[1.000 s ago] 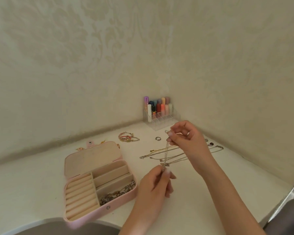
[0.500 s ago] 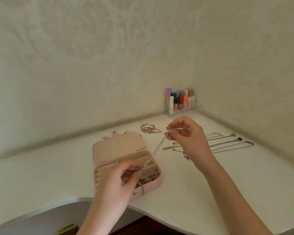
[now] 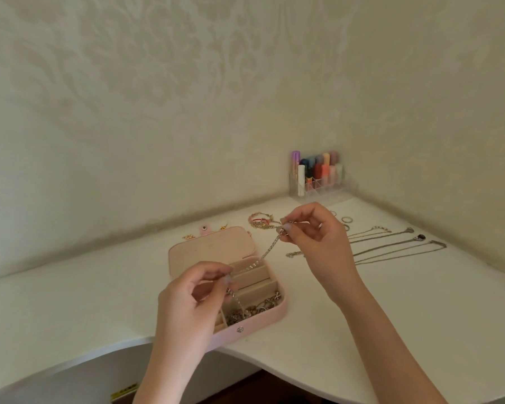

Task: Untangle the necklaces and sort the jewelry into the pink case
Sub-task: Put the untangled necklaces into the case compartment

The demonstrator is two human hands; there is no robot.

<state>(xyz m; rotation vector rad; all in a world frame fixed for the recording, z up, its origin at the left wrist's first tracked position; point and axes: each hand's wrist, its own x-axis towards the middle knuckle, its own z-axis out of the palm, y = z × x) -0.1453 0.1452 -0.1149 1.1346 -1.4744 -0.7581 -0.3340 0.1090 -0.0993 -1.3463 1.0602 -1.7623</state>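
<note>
Where the white desk [image 3: 70, 304] curves toward the viewer at the far left, its surface is bare up to the pink case [image 3: 263, 317], which lies open near the front edge with its lid [image 3: 213, 252] folded flat toward the wall. Behind the lid, a few small gold pieces [image 3: 188, 237] sit on the desk just beside the case's snap tab [image 3: 204, 228]. Over the case's left half hangs the left hand [image 3: 187, 307], thumb and forefinger pinching one end of a thin chain [image 3: 267, 250], the other fingers loosely curled; the hand hides the ring-roll section beneath it. A short tail of the chain dangles from that pinch into the case. Tangled silver jewelry [image 3: 251, 310] fills the front compartment, while the two long compartments behind it look nearly empty. From the left pinch the chain runs up and to the right, slanting across the back compartments in the air, to the right hand [image 3: 312, 237], which pinches its other end between thumb and fingertips with the remaining fingers bent. Just behind that hand lies a heap of gold and red bracelets [image 3: 261, 221]. The right hand and forearm cover the near ends of several necklaces [image 3: 397, 246] laid out in rough parallel lines on the desk to the right, their pendants toward the right wall. A few rings [image 3: 347, 220] rest behind them. In the corner stands a clear organizer [image 3: 318, 188] holding colourful lipstick tubes [image 3: 318, 167].
</note>
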